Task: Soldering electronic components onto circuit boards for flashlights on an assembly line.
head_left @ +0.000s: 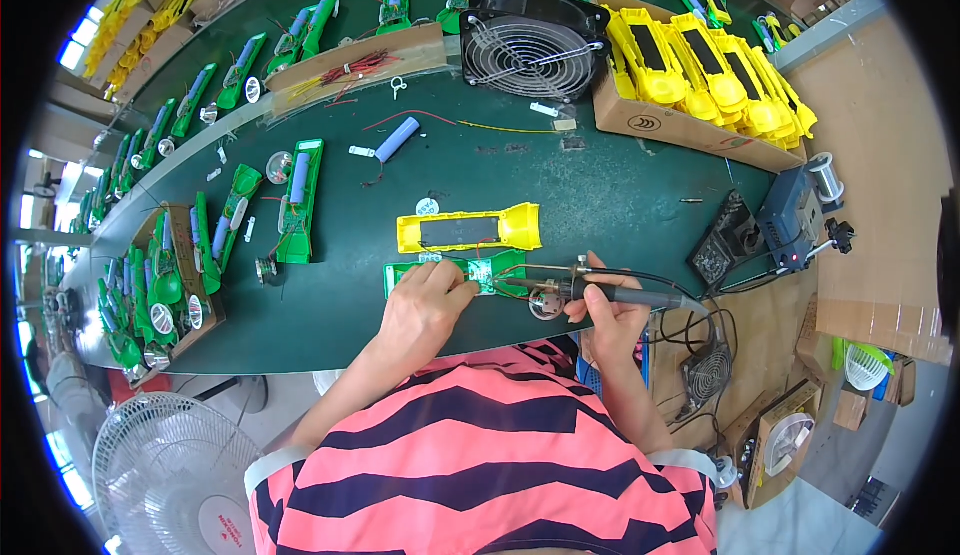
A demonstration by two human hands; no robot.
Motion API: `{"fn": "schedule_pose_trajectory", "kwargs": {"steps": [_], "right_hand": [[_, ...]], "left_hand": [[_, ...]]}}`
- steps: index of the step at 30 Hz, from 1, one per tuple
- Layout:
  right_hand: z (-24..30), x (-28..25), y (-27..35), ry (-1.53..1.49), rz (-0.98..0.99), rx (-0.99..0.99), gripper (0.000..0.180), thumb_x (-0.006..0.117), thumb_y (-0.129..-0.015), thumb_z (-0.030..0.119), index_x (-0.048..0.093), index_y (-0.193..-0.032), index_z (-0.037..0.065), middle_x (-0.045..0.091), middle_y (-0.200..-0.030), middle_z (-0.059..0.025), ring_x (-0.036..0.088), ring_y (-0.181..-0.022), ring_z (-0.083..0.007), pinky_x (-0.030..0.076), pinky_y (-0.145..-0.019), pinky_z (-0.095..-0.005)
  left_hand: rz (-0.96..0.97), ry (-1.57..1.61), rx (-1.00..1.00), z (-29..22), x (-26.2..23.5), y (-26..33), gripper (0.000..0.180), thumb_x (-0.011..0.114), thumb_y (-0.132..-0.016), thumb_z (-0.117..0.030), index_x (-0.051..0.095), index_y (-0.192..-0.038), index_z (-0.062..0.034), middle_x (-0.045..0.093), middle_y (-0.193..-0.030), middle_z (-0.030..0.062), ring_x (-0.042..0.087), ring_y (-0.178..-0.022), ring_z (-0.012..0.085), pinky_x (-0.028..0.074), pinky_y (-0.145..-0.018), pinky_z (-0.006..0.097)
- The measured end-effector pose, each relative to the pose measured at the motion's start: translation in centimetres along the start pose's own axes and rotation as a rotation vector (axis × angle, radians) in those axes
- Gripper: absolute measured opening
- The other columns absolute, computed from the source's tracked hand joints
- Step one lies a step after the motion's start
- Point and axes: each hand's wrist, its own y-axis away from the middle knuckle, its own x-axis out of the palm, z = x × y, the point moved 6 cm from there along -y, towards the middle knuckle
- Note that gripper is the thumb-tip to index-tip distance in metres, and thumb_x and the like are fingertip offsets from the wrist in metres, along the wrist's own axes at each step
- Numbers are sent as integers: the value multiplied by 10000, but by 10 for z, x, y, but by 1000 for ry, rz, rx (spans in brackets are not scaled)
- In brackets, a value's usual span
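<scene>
A green plastic flashlight housing (513, 260) lies open near the table's front edge, with a small circuit board (481, 273) in it. My left hand (428, 303) rests over its left part, fingers pinched at the board; what they hold is hidden. In my right hand (612, 327) is a soldering iron (630, 295), gripped like a pen, its tip pointing left at the board. A thin metal tube runs along the iron. Beside the tip sits a round lamp head (546, 303), joined to the housing by wires. Just behind lies a yellow housing (520, 227) with a dark panel.
A soldering station (793, 217) with a solder spool (826, 177) stands right, by a black stand (728, 240). Behind are a black fan (530, 55) and a carton (650, 120) of yellow housings. A blue battery cell (397, 141) and several green housings (297, 240) lie left.
</scene>
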Motion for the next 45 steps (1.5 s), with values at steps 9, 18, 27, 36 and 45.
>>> {"fn": "schedule_pose_trajectory", "kwargs": {"steps": [9,18,27,36,45], "right_hand": [[1,-17,6,-6,-25,-135,191,531,-797,-24,484,-975,-73,488,-1096,-298,629,-603,-167,507,-505,-204],[5,-41,9,10,-149,-178,186,512,-803,-23,467,-976,-73,505,-1085,-282,605,-574,-182,493,-475,-239],[24,-62,6,158,-330,-302,158,521,-816,81,496,-934,-22,600,-853,-203,555,-492,-156,445,-439,-228],[21,-85,-22,143,-314,-257,199,545,-807,49,473,-962,-52,570,-930,-221,582,-524,-161,482,-466,-242],[26,-83,-33,273,-328,-280,159,533,-809,41,472,-933,-37,587,-637,-142,572,-481,-169,516,-585,-276]], "left_hand": [[-40,99,-48,4,-2,2,142,612,-654,-38,613,-796,-43,493,-742,69,527,-698,216,435,-606,322],[-49,-118,-410,95,-12,-20,336,538,-653,17,606,-966,-85,526,-791,147,545,-748,320,457,-682,384],[-286,127,-130,42,-11,55,488,737,-598,-62,435,-981,-48,433,-1179,224,465,-1060,390,414,-869,436],[-278,140,78,75,-74,-22,544,781,-564,-66,352,-898,-46,498,-989,211,528,-880,358,451,-718,407],[-481,-220,-448,298,-98,-234,444,691,-701,-200,344,-915,-23,546,-804,228,552,-791,374,453,-670,444]]}}
